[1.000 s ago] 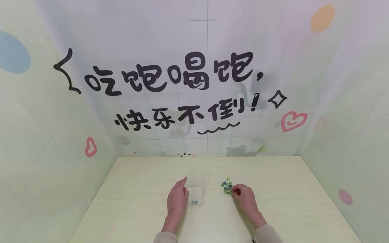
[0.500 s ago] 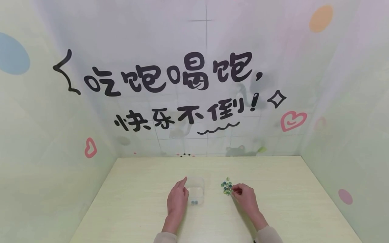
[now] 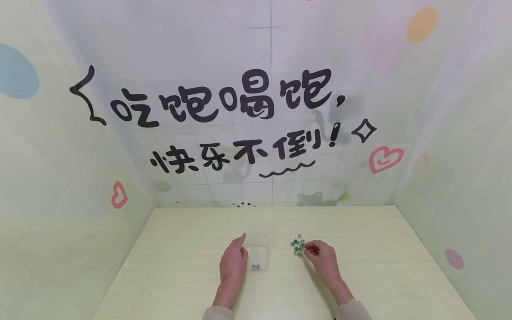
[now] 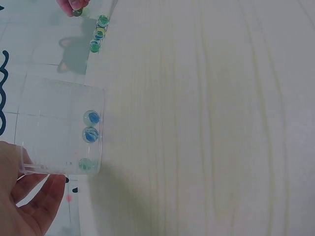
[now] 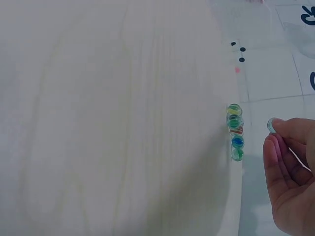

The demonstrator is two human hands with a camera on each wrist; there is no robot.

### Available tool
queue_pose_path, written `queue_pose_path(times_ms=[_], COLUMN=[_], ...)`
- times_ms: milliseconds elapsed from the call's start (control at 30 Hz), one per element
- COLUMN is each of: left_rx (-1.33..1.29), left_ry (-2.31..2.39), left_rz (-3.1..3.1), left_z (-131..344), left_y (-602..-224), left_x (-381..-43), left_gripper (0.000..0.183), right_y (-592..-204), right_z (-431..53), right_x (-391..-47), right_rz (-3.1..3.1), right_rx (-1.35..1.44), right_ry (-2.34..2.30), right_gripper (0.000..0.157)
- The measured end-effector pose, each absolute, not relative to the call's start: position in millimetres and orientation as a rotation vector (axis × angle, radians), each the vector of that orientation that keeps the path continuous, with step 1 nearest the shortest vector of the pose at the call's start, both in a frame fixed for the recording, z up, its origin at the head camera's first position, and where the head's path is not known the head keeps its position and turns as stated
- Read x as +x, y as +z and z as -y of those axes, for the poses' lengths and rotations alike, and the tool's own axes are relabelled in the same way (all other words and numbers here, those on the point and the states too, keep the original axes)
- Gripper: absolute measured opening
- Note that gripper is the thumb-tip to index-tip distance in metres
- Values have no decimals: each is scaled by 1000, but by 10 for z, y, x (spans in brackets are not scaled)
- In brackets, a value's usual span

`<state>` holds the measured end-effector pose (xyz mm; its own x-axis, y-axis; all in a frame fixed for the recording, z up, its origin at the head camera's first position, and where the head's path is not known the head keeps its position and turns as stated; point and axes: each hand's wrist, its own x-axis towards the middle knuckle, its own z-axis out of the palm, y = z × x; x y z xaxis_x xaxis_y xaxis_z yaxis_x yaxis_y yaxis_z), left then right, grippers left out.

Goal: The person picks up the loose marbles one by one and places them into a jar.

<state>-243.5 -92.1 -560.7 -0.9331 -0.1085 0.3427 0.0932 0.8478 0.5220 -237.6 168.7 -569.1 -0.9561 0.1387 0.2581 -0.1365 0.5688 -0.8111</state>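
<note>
A clear plastic box stands on the table, two blue-swirled marbles lying at its bottom. A paler greenish round shape shows close to its side. My left hand holds the box's left wall, thumb at the rim and fingers along the outside. Right of the box, a loose cluster of green, blue and yellow glass marbles lies on the table. My right hand is at the cluster's right edge. Between its thumb and index finger it pinches a clear marble, raised above the others.
The pale wood-grain table reaches back to a printed fabric wall with dark lettering. Side panels enclose it at left and right.
My right hand has lifted very slightly beside the cluster, its shadow shifting a little. The left hand and the box have stayed in place.
</note>
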Motion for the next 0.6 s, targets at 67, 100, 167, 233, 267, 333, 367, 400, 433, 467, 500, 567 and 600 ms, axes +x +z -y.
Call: queue_pose_path(times_ms=[67, 100, 167, 233, 267, 333, 367, 400, 433, 467, 500, 567, 600], left_rx=[14, 10, 9, 7, 5, 6, 5, 6, 6, 6, 7, 6, 5], left_ry=[-785, -784, -782, -777, -775, -774, -775, -778, -779, -779, -779, -778, -775], left_rz=[2667, 2666, 2667, 2667, 2666, 2666, 2666, 2665, 2664, 2662, 2663, 2663, 2662], left_z=[922, 923, 923, 926, 928, 927, 927, 925, 923, 923, 921, 923, 924], left_y=[-5604, -5602, -5599, -5598, -5600, -5601, -5601, -5602, -5603, -5604, -5605, -5609, -5611], left_x=[-2433, -2431, -2425, -2423, -2423, -2423, -2424, -2424, -2424, -2424, -2424, -2426, -2427], left_gripper=[46, 46, 46, 46, 46, 46, 46, 46, 46, 46, 46, 46, 45], right_y=[-5673, -5665, -5653, -5646, -5644, -5636, -5629, -5625, -5620, -5618, -5617, -5615, -5613], right_z=[-1675, -1667, -1649, -1632, -1623, -1607, -1598, -1589, -1580, -1571, -1561, -1540, -1527], right_x=[-2374, -2375, -2377, -2378, -2378, -2374, -2373, -2371, -2369, -2368, -2368, -2367, -2366], right_rz=[2513, 2513, 2518, 2518, 2518, 2516, 2514, 2512, 2511, 2508, 2506, 2501, 2496], right_rx=[1, 6, -6, -3, -2, 5, 0, -1, -2, -2, 1, 13, 28], right_ry=[1350, 1352, 1371, 1379, 1385, 1397, 1413, 1424, 1434, 1445, 1450, 1463, 1464], right_gripper=[11, 11, 12, 12, 13, 13, 14, 14, 14, 15, 15, 15, 14])
